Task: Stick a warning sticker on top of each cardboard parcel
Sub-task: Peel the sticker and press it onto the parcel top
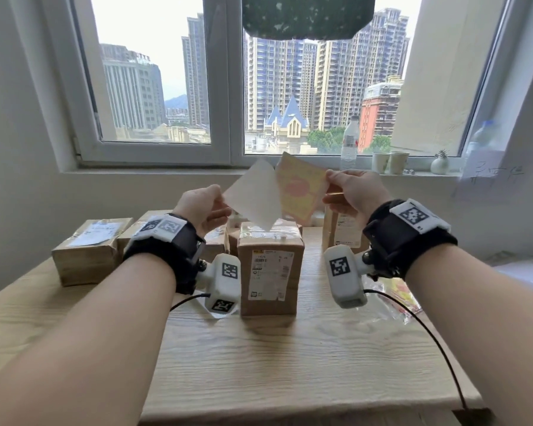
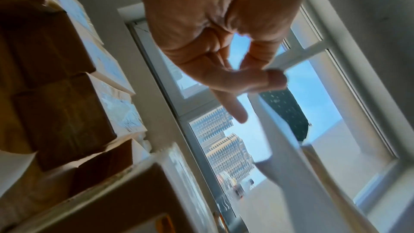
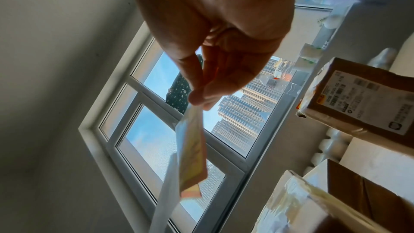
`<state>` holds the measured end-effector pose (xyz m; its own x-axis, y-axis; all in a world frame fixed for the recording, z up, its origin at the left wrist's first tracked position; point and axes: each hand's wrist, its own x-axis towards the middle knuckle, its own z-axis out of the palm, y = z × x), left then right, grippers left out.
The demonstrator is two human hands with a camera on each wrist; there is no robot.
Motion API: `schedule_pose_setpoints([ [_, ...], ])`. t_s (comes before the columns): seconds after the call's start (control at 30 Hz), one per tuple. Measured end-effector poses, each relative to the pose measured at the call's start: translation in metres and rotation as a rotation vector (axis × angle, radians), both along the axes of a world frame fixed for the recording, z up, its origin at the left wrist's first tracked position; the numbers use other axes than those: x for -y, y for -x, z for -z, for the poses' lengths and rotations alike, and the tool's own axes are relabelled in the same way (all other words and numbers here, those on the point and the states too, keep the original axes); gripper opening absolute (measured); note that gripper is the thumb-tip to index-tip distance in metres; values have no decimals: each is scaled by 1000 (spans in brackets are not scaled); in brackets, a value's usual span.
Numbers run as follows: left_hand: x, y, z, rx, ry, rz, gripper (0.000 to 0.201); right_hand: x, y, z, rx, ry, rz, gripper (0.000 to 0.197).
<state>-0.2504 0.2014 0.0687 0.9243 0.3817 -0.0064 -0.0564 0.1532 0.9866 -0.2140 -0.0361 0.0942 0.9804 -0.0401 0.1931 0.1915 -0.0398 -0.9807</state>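
Both hands are raised above the upright cardboard parcel (image 1: 271,269) in the middle of the wooden table (image 1: 259,364). My left hand (image 1: 223,199) (image 2: 268,75) pinches the edge of a white backing sheet (image 1: 254,198) (image 2: 291,157). Between thumb and fingers my right hand (image 1: 331,186) (image 3: 199,100) pinches a corner of the yellow and pink warning sticker (image 1: 299,189) (image 3: 192,148). The two sheets spread apart in a V and still meet at their lower edge. More parcels lie at the left (image 1: 86,250), and one stands at the right (image 1: 342,232) (image 3: 363,102).
On the windowsill stand a water bottle (image 1: 350,142), two paper cups (image 1: 391,162) and a small vase (image 1: 439,162). A clear bag with yellow and pink sheets (image 1: 397,299) lies on the table's right side. Cables trail from the wrist cameras.
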Motion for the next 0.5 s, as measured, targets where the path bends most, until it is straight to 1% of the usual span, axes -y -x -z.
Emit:
schedule_pose_setpoints([
  [0.1, -26, 4, 11, -94, 80, -91, 21, -5, -5, 3, -17, -91, 47, 13],
  [0.23, -60, 4, 41, -210, 57, -148, 31, -13, -8, 8, 26, -182, 90, 15],
  [0.33, -76, 2, 71, -273, -27, -145, 27, -21, -10, 13, 116, -147, 121, 17],
  [0.43, -81, 0, 91, -338, -14, -99, 31, -29, -13, 17, 202, -64, 149, 19],
  [0.47, -82, -2, 95, -364, -59, -107, 27, -32, -15, 19, 218, -46, 153, 18],
  [0.5, -84, -6, 98, -370, -147, -143, 16, -34, -17, 20, 226, -31, 153, 18],
])
